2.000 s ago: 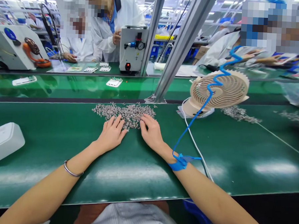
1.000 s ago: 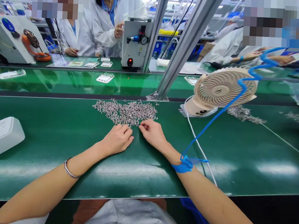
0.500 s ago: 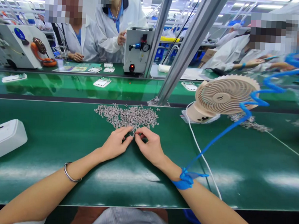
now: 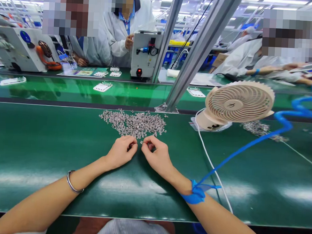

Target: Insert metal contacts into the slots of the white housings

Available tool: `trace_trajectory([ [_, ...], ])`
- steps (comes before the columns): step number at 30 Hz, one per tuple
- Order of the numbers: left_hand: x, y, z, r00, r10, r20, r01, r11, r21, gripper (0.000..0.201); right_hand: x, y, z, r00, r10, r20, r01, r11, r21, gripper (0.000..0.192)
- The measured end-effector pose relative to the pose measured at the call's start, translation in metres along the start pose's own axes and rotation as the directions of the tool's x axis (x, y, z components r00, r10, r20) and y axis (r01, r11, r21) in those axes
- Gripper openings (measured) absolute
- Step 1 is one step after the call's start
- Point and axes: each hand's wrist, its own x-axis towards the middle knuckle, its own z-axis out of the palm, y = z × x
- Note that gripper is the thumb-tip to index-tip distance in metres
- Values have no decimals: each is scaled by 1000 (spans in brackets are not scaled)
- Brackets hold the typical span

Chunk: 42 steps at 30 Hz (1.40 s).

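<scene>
The fingers (image 4: 132,146) of the left hand (image 4: 121,151) are curling narrow, pinching what looks like one tiny silver metal part, too small to tell for sure. The fingers (image 4: 147,143) of the right hand (image 4: 156,156) are likewise pinching narrow on a small silver part at their tips, the two hands almost touching. Two seconds ago both hands were lying flat and spread on the near edge of the heap; they have since drawn back and closed, so single pieces are being picked out. Just beyond the fingertips the loose heap of small silver metal parts (image 4: 133,122) is lying on the green tabletop (image 4: 52,143). No container is showing near the fingers. A blue coiled wrist strap (image 4: 197,193) is circling the right wrist; further right, a beige desk fan (image 4: 237,104) is standing.
</scene>
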Motion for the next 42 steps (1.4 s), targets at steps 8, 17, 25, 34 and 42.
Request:
trace_trajectory([
  [8,59,-29,-11,987,-57,-147,82,982,169,15,5,11,8,997,71,-30,-70,997,17,26],
  [17,107,-86,-35,950,-292,-109,309,932,189,35,4,15,10,1000,21,-8,-21,1000,9,27],
  [25,109,-109,-48,948,-319,5,319,947,-48,40,4,17,11,999,-35,15,35,999,12,23],
  [34,106,-120,-60,904,-420,-78,367,857,-362,64,5,17,12,994,-113,-2,113,993,17,22],
  [42,94,-126,-60,845,-504,-177,361,783,-507,58,5,18,14,985,-170,3,170,985,16,22],
])
